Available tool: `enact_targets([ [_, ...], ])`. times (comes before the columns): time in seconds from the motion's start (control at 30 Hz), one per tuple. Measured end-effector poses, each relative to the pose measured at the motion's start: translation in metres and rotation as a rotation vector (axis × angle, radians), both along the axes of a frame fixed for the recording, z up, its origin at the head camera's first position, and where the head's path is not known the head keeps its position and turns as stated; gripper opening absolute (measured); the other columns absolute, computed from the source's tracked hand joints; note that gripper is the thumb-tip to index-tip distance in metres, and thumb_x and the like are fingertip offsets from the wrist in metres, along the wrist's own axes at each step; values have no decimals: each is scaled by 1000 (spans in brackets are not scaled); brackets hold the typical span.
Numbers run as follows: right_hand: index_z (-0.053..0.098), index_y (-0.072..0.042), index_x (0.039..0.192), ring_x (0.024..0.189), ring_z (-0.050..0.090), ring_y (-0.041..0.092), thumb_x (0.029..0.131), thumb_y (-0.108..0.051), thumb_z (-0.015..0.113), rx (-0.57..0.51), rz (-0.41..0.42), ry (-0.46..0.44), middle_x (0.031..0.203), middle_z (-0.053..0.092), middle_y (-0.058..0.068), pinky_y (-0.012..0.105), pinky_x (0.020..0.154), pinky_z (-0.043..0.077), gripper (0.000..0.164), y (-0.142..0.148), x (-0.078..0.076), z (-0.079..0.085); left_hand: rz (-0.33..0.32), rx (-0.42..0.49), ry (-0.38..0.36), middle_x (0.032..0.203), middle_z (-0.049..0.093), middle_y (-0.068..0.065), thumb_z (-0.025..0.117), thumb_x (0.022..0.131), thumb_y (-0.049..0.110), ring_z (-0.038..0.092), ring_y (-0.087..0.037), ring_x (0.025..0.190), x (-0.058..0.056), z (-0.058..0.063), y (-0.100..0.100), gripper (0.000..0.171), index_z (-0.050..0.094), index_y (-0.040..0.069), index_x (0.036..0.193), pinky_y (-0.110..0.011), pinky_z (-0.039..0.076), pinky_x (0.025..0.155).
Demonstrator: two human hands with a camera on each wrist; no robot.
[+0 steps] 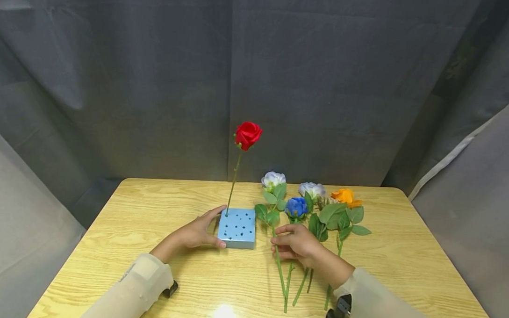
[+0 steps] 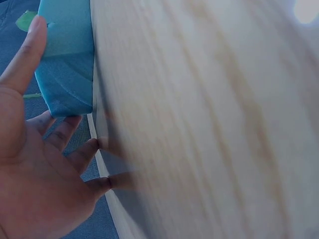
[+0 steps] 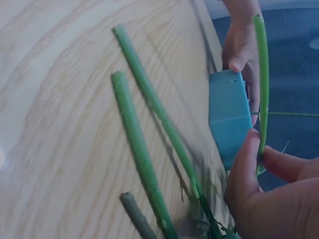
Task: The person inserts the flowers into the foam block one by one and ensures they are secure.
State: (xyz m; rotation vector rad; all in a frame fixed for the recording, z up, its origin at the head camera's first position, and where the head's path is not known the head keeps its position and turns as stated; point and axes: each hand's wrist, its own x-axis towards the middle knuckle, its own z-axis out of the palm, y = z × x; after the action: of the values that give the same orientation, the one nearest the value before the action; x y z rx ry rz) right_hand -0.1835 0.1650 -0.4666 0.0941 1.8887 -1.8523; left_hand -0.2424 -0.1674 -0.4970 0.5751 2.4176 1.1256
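Note:
A light-blue foam block (image 1: 237, 228) dotted with holes lies on the table, and one red rose (image 1: 248, 135) stands in its far left part, leaning slightly right. My left hand (image 1: 195, 232) holds the block from the left, thumb at the near side and fingers at the far side. To the right of the block, my right hand (image 1: 298, 244) pinches the green stem (image 3: 263, 74) of a pale lilac-white flower (image 1: 273, 179) between thumb and fingers. In the right wrist view that stem is raised off the table, its cut end free.
Right of the held stem lie a blue flower (image 1: 297, 207), another pale lilac flower (image 1: 312, 189) and an orange flower (image 1: 346, 196), with stems toward the near edge. The wooden table (image 1: 152, 207) ends at a dark grey curtain (image 1: 176, 105).

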Motion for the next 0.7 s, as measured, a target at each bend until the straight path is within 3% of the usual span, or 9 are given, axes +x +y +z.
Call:
enact_targets([
  [0.33, 33, 7, 153, 91, 76, 23, 100, 2, 62, -172, 23, -102, 118, 69, 25, 28, 73, 63, 61, 4, 0, 6, 0, -2, 9, 171, 17, -15, 91, 77, 40, 15, -44, 156, 0, 1, 1, 118, 16, 28, 167, -70, 18, 120],
  [0.7, 26, 4, 159, 91, 75, 19, 102, 3, 58, -263, 51, -107, 112, 70, 15, 27, 73, 63, 66, 6, 2, 14, 1, 3, 7, 171, 17, -15, 91, 77, 41, 15, -44, 156, 0, 0, 0, 118, 16, 29, 167, -70, 18, 120],
])
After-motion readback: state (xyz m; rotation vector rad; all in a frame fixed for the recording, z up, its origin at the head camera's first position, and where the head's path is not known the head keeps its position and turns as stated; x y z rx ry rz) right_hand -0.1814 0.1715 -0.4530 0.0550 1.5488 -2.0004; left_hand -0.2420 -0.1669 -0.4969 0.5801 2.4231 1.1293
